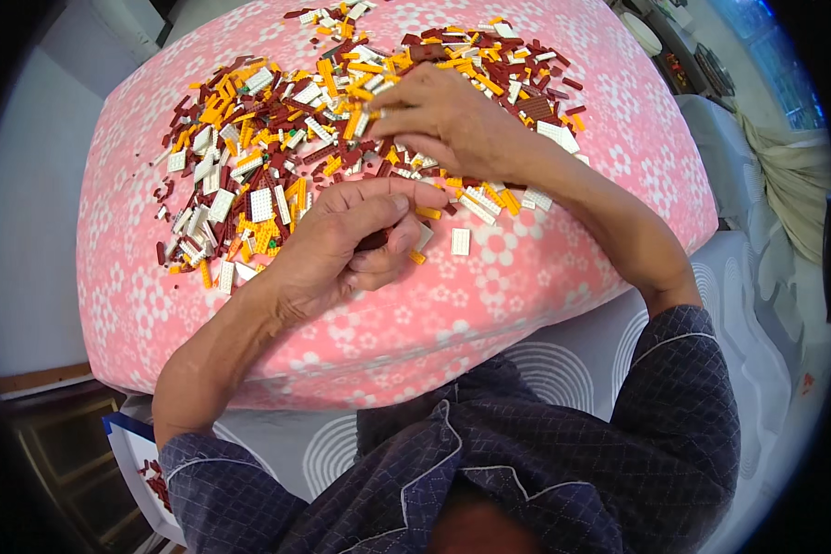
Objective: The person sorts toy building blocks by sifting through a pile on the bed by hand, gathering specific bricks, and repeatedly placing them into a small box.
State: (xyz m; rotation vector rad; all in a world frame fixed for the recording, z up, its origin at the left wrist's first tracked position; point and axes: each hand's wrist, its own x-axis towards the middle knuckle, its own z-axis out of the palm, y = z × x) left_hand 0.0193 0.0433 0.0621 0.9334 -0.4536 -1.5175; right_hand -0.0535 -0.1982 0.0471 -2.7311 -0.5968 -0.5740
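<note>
A wide pile of toy building bricks, dark red, white and yellow-orange with a few green, lies on a pink flowered cloth (401, 325). My left hand (367, 239) is curled at the pile's near edge, its fingers closed around dark red bricks (374, 240). Farther up and to the right, my right hand (436, 118) reaches over the middle of the pile, palm down, with its fingertips among yellow and white bricks (353, 124). Whether it grips a brick cannot be told. A white studded plate (460, 242) lies apart on the cloth, right of my left hand.
At the lower left, a white box with a blue edge (128, 450) holds dark red bricks (156, 485). Grey patterned fabric (554, 367) lies below the pink cloth's near edge. A beige cloth (782, 173) hangs at the right.
</note>
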